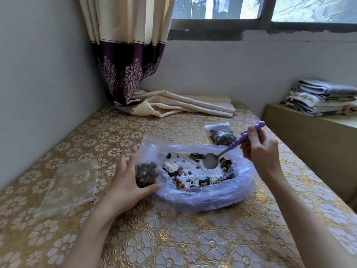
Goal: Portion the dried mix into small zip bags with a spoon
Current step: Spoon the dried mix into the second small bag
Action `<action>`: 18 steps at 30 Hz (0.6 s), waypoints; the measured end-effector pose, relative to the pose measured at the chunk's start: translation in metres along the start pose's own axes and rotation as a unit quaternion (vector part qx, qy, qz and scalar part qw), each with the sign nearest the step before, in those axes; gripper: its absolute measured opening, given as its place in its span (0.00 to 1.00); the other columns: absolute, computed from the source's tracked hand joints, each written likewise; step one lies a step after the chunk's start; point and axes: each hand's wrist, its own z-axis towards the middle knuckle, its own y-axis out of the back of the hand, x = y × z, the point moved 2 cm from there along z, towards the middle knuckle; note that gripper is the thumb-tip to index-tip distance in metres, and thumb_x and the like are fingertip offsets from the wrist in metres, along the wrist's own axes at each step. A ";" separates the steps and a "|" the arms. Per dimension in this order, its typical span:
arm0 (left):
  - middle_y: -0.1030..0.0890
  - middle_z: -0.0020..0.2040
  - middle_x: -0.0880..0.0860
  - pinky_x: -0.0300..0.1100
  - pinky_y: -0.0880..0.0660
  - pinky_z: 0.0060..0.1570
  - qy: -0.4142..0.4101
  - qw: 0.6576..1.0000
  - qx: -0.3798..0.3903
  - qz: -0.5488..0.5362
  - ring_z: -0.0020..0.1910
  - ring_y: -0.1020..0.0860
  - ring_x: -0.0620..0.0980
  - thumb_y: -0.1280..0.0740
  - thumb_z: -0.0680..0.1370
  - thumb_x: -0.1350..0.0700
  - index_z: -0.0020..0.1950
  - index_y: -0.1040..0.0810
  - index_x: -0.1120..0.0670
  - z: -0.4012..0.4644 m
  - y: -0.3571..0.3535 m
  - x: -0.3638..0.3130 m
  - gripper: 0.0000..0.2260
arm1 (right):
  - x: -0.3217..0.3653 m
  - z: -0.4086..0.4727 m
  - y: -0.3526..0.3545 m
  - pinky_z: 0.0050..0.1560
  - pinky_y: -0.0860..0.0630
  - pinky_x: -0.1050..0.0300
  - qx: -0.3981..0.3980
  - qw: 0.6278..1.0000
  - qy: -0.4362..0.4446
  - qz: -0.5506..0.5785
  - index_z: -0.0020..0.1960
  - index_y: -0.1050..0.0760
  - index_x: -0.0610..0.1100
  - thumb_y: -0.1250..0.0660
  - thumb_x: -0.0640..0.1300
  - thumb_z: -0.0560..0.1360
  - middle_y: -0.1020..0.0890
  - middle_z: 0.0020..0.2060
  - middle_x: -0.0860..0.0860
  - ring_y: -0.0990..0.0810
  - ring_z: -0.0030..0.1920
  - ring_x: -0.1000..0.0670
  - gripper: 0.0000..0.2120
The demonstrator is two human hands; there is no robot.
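A large clear plastic bag (208,198) lies open on the table with scattered dried mix (183,174) inside. My left hand (127,180) grips a small zip bag (147,165), partly filled with dark dried pieces, upright at the big bag's left rim. My right hand (258,146) holds a spoon (228,149) by its purple beaded handle. The metal bowl of the spoon looks empty and hovers over the mix in the big bag. A filled small zip bag (222,134) lies behind the big bag.
A stack of empty clear zip bags (71,182) lies at the left on the gold floral tablecloth (193,238). A curtain (135,55) hangs at the back corner, its cream hem spread on the table. Folded cloths (324,97) sit on a ledge at right.
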 end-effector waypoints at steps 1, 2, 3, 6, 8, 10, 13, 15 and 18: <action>0.39 0.57 0.49 0.55 0.33 0.63 -0.006 1.000 -0.002 -0.002 0.61 0.34 0.52 0.24 0.62 0.43 0.73 0.48 0.43 0.000 0.000 0.001 0.47 | -0.003 0.001 0.004 0.25 0.32 0.63 -0.001 1.000 0.000 -0.009 0.37 0.28 0.45 0.43 0.45 0.81 0.21 0.30 0.45 0.28 0.24 0.57 0.15; 0.39 0.55 0.48 0.53 0.32 0.61 -0.014 1.000 -0.008 -0.004 0.60 0.33 0.51 0.24 0.63 0.44 0.73 0.47 0.42 0.000 -0.001 0.001 0.46 | -0.004 0.001 0.007 0.25 0.33 0.62 0.000 1.000 0.000 -0.017 0.37 0.28 0.45 0.43 0.44 0.81 0.21 0.31 0.44 0.28 0.25 0.57 0.15; 0.37 0.54 0.48 0.49 0.30 0.58 -0.027 0.999 -0.021 -0.007 0.58 0.32 0.50 0.24 0.64 0.45 0.73 0.46 0.42 0.000 -0.001 0.001 0.45 | -0.007 0.001 0.008 0.27 0.33 0.61 0.005 1.000 0.001 -0.028 0.37 0.28 0.44 0.43 0.44 0.81 0.20 0.31 0.43 0.27 0.25 0.56 0.15; 0.31 0.57 0.43 0.38 0.30 0.49 -0.054 0.994 -0.076 -0.051 0.50 0.28 0.42 0.24 0.66 0.50 0.73 0.43 0.43 0.000 0.002 -0.002 0.41 | -0.009 -0.005 0.008 0.29 0.33 0.58 0.018 0.998 0.003 -0.059 0.36 0.27 0.42 0.43 0.45 0.81 0.21 0.29 0.42 0.27 0.25 0.53 0.16; 0.26 0.56 0.43 0.33 0.30 0.46 -0.050 0.990 -0.101 -0.085 0.44 0.27 0.34 0.24 0.66 0.52 0.72 0.41 0.44 0.000 0.004 -0.003 0.39 | -0.009 -0.010 0.004 0.27 0.32 0.62 0.040 0.998 -0.005 -0.043 0.36 0.27 0.40 0.43 0.44 0.81 0.20 0.28 0.40 0.25 0.24 0.51 0.17; 0.24 0.56 0.45 0.30 0.31 0.43 -0.049 0.990 -0.101 -0.084 0.43 0.28 0.31 0.25 0.66 0.50 0.70 0.39 0.45 -0.002 0.005 -0.004 0.37 | -0.008 -0.015 -0.002 0.23 0.34 0.64 0.063 0.997 -0.029 -0.027 0.36 0.27 0.38 0.43 0.43 0.81 0.20 0.27 0.40 0.27 0.22 0.52 0.17; 0.26 0.61 0.48 0.40 0.27 0.50 -0.041 0.996 -0.059 -0.054 0.48 0.26 0.40 0.28 0.64 0.41 0.70 0.39 0.45 -0.004 0.002 -0.009 0.38 | -0.007 -0.021 -0.009 0.19 0.34 0.65 0.082 0.992 -0.089 -0.019 0.35 0.26 0.38 0.40 0.42 0.80 0.21 0.23 0.46 0.27 0.19 0.52 0.16; 0.28 0.63 0.49 0.48 0.28 0.57 -0.032 0.998 -0.034 -0.040 0.55 0.28 0.45 0.32 0.60 0.34 0.70 0.40 0.45 -0.005 0.001 -0.012 0.42 | -0.006 -0.024 -0.011 0.17 0.36 0.64 0.106 0.985 -0.138 -0.008 0.36 0.25 0.37 0.40 0.42 0.79 0.20 0.25 0.44 0.26 0.20 0.51 0.16; 0.29 0.62 0.47 0.53 0.29 0.60 -0.044 0.998 -0.026 -0.029 0.58 0.29 0.47 0.37 0.58 0.29 0.70 0.39 0.46 -0.005 0.000 -0.015 0.44 | -0.007 -0.027 -0.012 0.17 0.36 0.64 0.146 0.970 -0.192 0.005 0.41 0.25 0.32 0.40 0.42 0.80 0.19 0.28 0.40 0.25 0.21 0.49 0.15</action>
